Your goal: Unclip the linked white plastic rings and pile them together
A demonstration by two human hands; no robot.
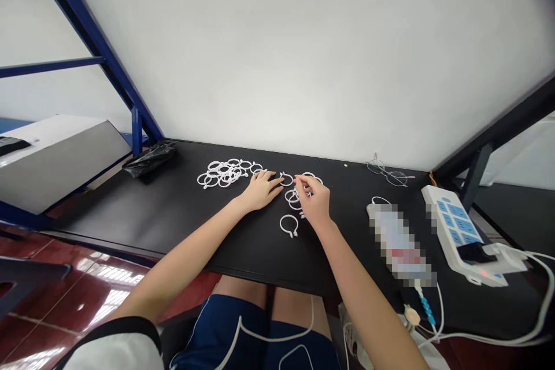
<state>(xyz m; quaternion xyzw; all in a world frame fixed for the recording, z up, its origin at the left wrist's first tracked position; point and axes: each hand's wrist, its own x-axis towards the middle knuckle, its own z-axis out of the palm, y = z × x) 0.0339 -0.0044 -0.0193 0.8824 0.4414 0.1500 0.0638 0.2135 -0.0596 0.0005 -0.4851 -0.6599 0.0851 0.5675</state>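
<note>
Desk [182, 219]: black; we see white rings [224, 169]
Left hand [260, 191]: spread open, palm down
Right hand [315, 201]: pinched, apparently on one ring [287, 185]

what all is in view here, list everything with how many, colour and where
rings: many, overlapping so uncountable, white, piled beyond the left hand and around the right
table: 1, black, centre
bag: 1, black, table's left end
panel: 1, grey, far left
glasses: 1 pair, thin-rimmed, back right
speck: 1, yellow, back right
phone: 1, blurred out, right
power strip: 1, white with blue, far right
cables: several, white, right
bars: several, blue left, black right
wall: 1, white, behind
floor: 1, red, lower left
shorts: 1 pair, blue, bottom
left hand, right hand: 2, bare, among the rings
</note>
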